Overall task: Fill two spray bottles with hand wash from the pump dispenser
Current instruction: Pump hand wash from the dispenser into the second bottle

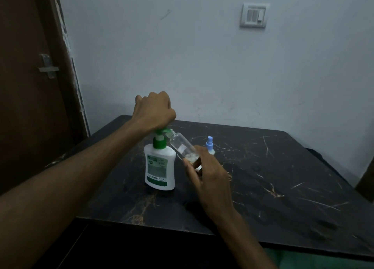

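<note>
**Hand wash pumped into a tilted clear bottle**

Nearest the camera, 2 bare forearms reach over the front edge of the desk [283,177], a dark, glossy slab with pale marble-like veins and scratches. The right hand [210,179] is low and to the right, its fingers [192,172] curled round the base of a small spray bottle [182,146]. That bottle is clear, smooth and cylindrical, with no cap on; it is held off the desk and tilted so its open neck points up and left, right at the green spout. A little whitish, foamy liquid sits at its lower end.

Just left of it stands the pump dispenser [159,167], upright on the desk: a white, rounded plastic body with a green-and-white label, a green collar and a green pump head. The left hand [154,111] is closed into a fist on top of the pump head, bearing on it from above.

Behind the right hand, a blue spray cap [209,145] shows; what it is fitted to is hidden.

Farther back is a pale, matte wall with a white switch plate [254,15], and a brown wooden door [30,86] with a metal latch at left.
</note>
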### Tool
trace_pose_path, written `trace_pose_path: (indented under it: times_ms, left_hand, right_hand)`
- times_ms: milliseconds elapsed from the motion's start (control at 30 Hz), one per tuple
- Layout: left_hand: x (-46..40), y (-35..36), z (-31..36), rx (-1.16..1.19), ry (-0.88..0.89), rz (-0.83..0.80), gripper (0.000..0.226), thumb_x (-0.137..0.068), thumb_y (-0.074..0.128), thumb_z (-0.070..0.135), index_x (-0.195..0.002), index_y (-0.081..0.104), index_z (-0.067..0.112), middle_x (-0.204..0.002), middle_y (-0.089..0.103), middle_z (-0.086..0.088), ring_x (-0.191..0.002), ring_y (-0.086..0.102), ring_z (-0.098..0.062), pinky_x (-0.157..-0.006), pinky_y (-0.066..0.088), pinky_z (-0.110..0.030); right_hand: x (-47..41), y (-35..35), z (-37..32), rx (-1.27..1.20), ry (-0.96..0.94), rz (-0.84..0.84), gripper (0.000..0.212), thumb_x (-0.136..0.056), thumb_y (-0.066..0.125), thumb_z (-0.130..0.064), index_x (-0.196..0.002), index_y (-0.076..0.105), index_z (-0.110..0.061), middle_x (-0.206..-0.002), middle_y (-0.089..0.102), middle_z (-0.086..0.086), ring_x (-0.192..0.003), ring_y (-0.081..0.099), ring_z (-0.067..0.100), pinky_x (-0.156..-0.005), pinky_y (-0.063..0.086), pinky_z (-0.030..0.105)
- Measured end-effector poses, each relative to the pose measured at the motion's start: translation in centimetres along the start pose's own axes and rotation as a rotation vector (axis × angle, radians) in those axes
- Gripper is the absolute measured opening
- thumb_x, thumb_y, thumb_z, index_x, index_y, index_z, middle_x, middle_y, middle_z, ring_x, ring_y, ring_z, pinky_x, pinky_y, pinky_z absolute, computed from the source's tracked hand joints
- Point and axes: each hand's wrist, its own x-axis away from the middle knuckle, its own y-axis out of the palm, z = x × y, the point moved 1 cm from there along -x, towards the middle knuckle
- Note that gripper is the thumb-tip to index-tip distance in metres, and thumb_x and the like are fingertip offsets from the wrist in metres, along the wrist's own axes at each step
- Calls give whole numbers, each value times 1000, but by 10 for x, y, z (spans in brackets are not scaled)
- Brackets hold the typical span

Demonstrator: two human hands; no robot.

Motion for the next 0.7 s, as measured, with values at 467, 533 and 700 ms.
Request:
trace_pose_path:
  times_ms: [467,533,700]
  left_hand:
    - [3,0,4,26,-1,-28,14,-81,63,16,-87,74,12,-86,75,-5,-81,66,-27,-90,35,-43]
    - [5,3,5,20,4,-41,13,-81,62,15,-86,73,13,-85,74,-4,-81,66,-27,-91,36,-45]
    - [2,0,5,-4,40,-34,11,-80,62,19,-84,71,14,-82,73,-3,-80,67,-27,-89,33,-46]
  right_hand:
    - [0,2,0,5,-3,7,39,-102,51,-49,-130,54,-23,-103,66,-5,-82,59,3,-72,56,24]
    - [1,3,1,8,-1,5,37,-102,52,-48,-129,54,-23,-103,66,-5,-83,60,4,-71,57,27]
    - [2,2,1,2,5,-7,38,-103,53,-47,-130,56,-19,-104,66,-3,-84,61,7,-72,58,31]
